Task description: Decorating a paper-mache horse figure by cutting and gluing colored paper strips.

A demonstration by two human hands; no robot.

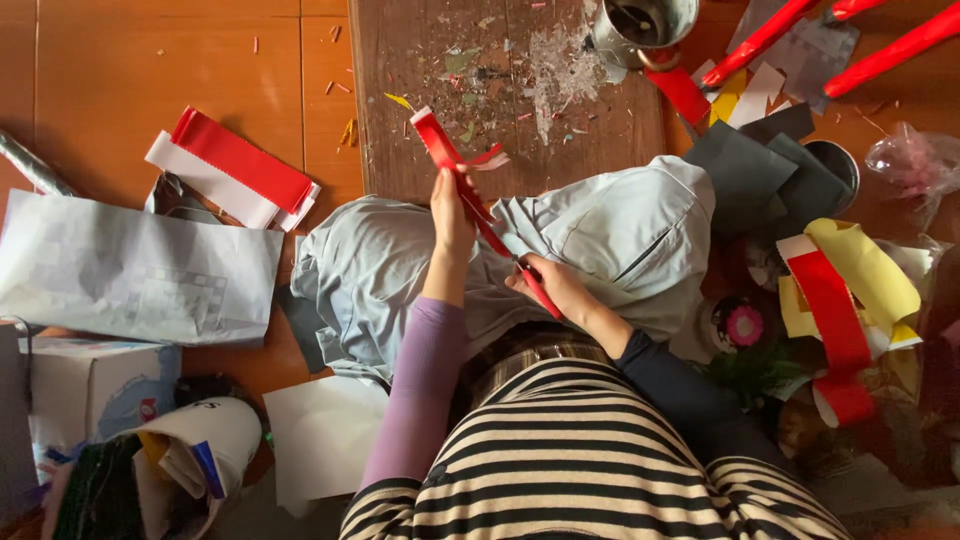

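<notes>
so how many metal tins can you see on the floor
2. One metal tin stands at the top edge, right of the wooden board. The other tin sits at right, half covered by grey paper sheets. More may be hidden under the paper.

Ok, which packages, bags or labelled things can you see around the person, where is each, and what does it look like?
Paper bag: lying flat at left, pale grey-white, faint checkered print.
Cardboard box: lower left, white with a blue and red picture.
Plastic bag: right edge, clear, crumpled, pinkish contents.
Rolled white sheet: bottom left, curled, dark lettering.
No screens or signs.
</notes>
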